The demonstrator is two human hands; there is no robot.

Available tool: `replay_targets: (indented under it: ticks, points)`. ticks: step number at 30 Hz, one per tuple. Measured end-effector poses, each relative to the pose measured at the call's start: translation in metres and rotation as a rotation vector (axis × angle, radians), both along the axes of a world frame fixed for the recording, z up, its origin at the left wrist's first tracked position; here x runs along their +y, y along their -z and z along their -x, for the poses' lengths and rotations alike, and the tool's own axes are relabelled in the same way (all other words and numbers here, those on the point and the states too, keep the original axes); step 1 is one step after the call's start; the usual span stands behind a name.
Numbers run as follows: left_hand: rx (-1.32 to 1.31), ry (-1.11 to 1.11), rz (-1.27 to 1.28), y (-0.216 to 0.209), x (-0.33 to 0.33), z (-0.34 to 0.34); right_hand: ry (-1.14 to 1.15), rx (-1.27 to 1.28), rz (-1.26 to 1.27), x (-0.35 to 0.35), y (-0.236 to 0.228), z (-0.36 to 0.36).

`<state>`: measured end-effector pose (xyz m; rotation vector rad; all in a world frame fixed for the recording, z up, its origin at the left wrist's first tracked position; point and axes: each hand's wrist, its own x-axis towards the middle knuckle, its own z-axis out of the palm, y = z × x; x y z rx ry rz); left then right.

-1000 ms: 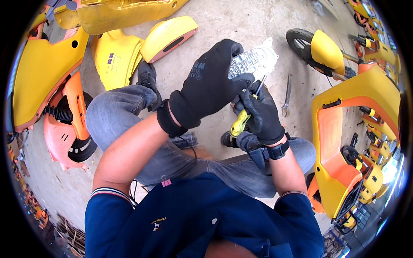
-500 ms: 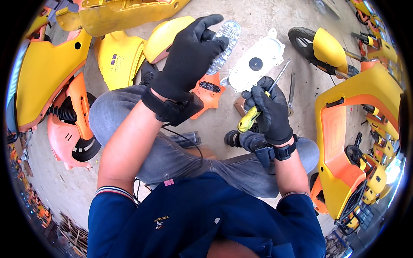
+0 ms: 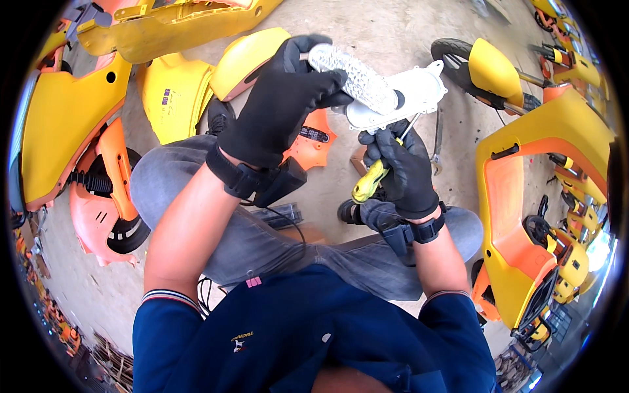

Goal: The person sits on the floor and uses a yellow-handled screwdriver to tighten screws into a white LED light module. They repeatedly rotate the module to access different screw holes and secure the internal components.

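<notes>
My left hand, in a black glove, grips a clear, ribbed oval lens near its upper left end. The lens slants over a white oval lamp housing and covers part of its round dark opening; whether the two touch I cannot tell. My right hand, gloved too, pinches the lower edge of the housing. In the same hand lies a screwdriver with a yellow handle, its shaft pointing up to the right behind the fingers and partly hidden.
Below the left hand an orange panel with a small display lies on the floor. Yellow body panels stand at the left. A black-tyred wheel with a yellow fender and a large yellow-orange frame are at the right. A wrench lies near the right hand.
The lens has turned from nearly upright to a slant and moved right, over the white housing. The housing has tilted and shifted slightly right and down. Both hands keep their holds.
</notes>
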<state>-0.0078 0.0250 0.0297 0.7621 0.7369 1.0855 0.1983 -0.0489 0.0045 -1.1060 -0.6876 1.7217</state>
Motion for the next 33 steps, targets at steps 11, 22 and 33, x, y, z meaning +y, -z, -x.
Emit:
replay_targets:
  ticks: [11, 22, 33]
  points:
    - [0.7, 0.052, -0.459, -0.007, -0.006, -0.005, 0.027, 0.04, -0.029, 0.003, 0.001, -0.006]
    - [0.969, 0.109, -0.718, 0.006, -0.006, 0.002, 0.057, -0.004, -0.062, 0.004, -0.004, -0.012]
    - [0.89, -0.015, -0.915, 0.006, -0.013, -0.016, -0.023, -0.159, -0.12, 0.0, 0.0, -0.003]
